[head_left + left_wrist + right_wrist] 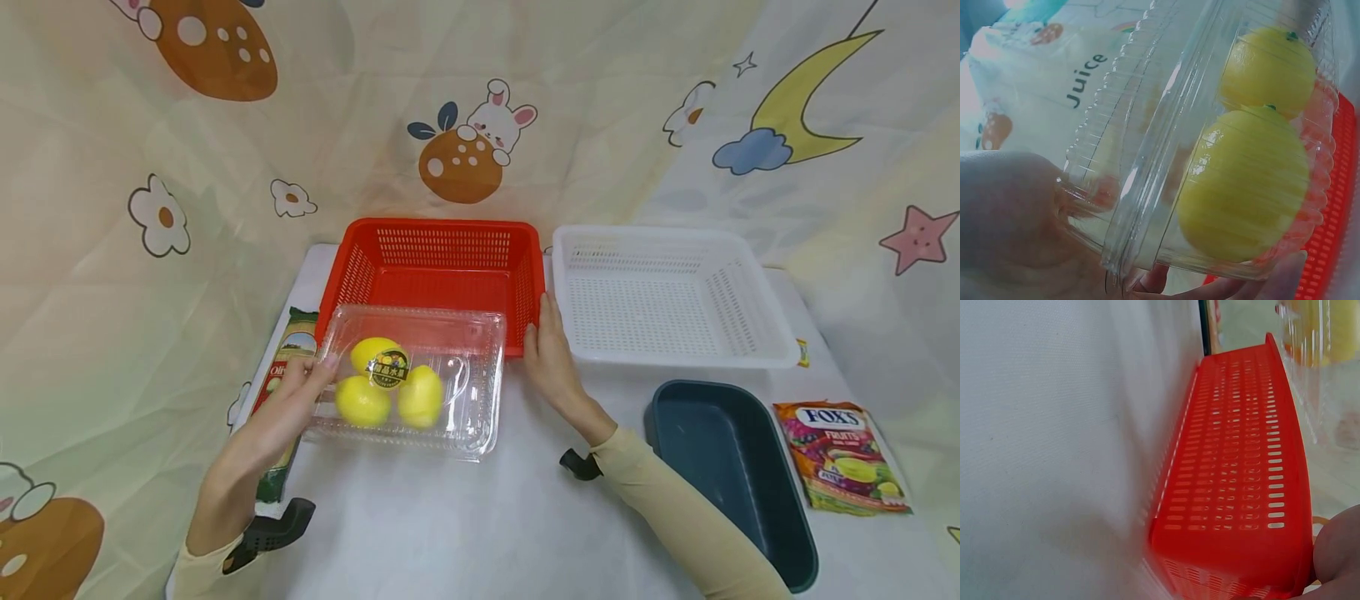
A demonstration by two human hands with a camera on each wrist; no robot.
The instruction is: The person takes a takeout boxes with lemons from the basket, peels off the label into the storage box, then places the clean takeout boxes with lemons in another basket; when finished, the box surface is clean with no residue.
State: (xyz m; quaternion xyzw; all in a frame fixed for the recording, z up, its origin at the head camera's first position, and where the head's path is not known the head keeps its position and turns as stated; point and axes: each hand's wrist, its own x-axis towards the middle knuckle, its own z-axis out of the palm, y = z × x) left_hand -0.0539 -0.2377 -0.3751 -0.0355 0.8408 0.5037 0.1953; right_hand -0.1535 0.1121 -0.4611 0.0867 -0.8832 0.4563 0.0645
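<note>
A clear plastic clamshell box [480, 400] with three yellow lemons [421, 397] inside is held up by its left side in my left hand [281, 412]. It hangs over the front of a red plastic basket [442, 277] and hides part of that rim. In the left wrist view, the fingers curl under the box [1147, 156], close to the lemons [1247, 181]. My right hand [555, 362] grips the red basket at its front right corner. The right wrist view has the thumb [1338, 547] over the rim of the basket [1235, 456].
A white basket [675, 357] stands right of the red one. Nearer on the right are a dark blue-green tub [727, 450] and a Fox's candy bag [843, 458]. A small yellow packet [802, 352] lies beside the white basket. A green-and-red package [273, 483] lies under my left arm.
</note>
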